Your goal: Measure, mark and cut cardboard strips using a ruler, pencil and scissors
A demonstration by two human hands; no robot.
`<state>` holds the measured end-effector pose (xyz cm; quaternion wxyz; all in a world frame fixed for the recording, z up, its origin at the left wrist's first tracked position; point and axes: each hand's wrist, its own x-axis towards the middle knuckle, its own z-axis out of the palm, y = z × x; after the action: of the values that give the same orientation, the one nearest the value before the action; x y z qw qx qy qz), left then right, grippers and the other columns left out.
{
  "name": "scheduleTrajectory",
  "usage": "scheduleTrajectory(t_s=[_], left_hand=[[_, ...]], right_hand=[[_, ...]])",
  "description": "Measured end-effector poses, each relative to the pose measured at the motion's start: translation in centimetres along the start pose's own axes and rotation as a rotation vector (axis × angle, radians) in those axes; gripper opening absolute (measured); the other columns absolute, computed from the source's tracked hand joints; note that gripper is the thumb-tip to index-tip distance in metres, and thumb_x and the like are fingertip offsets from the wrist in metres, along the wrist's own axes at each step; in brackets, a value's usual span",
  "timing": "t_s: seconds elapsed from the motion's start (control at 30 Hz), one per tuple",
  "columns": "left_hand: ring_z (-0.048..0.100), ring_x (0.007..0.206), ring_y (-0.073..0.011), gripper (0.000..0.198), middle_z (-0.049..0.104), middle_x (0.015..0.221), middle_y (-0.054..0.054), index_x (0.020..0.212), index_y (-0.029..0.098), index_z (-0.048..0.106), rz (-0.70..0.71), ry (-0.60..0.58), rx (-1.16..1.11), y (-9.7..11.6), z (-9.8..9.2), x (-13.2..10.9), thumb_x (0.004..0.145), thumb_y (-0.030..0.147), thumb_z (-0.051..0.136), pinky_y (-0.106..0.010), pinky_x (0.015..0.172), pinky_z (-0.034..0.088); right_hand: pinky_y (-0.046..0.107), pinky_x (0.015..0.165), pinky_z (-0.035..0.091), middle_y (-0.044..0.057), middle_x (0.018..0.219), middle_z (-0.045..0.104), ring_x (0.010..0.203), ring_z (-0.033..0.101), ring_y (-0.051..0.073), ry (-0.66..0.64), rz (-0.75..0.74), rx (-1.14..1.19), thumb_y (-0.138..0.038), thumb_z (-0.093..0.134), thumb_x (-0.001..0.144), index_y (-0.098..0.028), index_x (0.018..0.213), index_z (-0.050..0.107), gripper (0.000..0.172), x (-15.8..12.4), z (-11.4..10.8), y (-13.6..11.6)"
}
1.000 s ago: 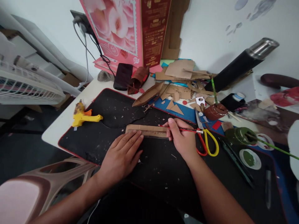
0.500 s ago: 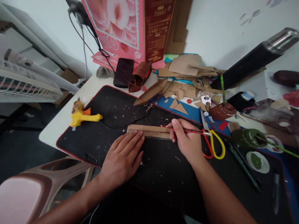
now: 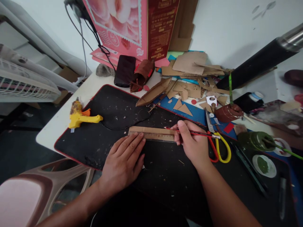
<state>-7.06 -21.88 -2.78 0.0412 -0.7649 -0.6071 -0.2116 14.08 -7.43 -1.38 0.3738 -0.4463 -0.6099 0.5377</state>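
My left hand [image 3: 123,159] lies with its fingers stretched out, their tips pressing on a clear ruler [image 3: 157,136]. Under the ruler is a narrow strip of brown cardboard [image 3: 151,129] on the black mat. In my right hand [image 3: 193,143] is a red and black pencil [image 3: 201,133], its point at the strip's upper edge near the right end. That hand's fingers cover the right end of the ruler and strip. Just right of it lie scissors [image 3: 219,146] with red and yellow handles, blades pointing away.
A yellow glue gun [image 3: 82,118] sits at the left of the black mat [image 3: 80,142]. Cardboard scraps [image 3: 189,91], a phone [image 3: 125,71] and a pink box [image 3: 118,28] are at the back. Paint pots [image 3: 255,141] and a dark flask [image 3: 258,61] stand at the right.
The camera view has shifted slightly. My left hand stays pressed on the ruler, and my right hand keeps the pencil at nearly the same place on the strip.
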Motion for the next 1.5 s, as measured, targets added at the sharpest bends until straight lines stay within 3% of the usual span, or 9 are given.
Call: scheduleTrajectory(t_s=[1.5], left_hand=[[0.068,0.135,-0.0334,0.048,0.071,0.149,-0.014,0.149,0.014,0.064,-0.031,-0.002,-0.022,0.00,0.12,-0.22,0.101,0.019,0.063,-0.050,0.113,0.051]], right_hand=[[0.027,0.049,0.044,-0.003,0.058,0.064,0.047,0.055,0.011,-0.012,0.008,-0.037,-0.046,0.062,0.111,-0.021,0.085,0.075,0.038,0.19,0.10,-0.09]])
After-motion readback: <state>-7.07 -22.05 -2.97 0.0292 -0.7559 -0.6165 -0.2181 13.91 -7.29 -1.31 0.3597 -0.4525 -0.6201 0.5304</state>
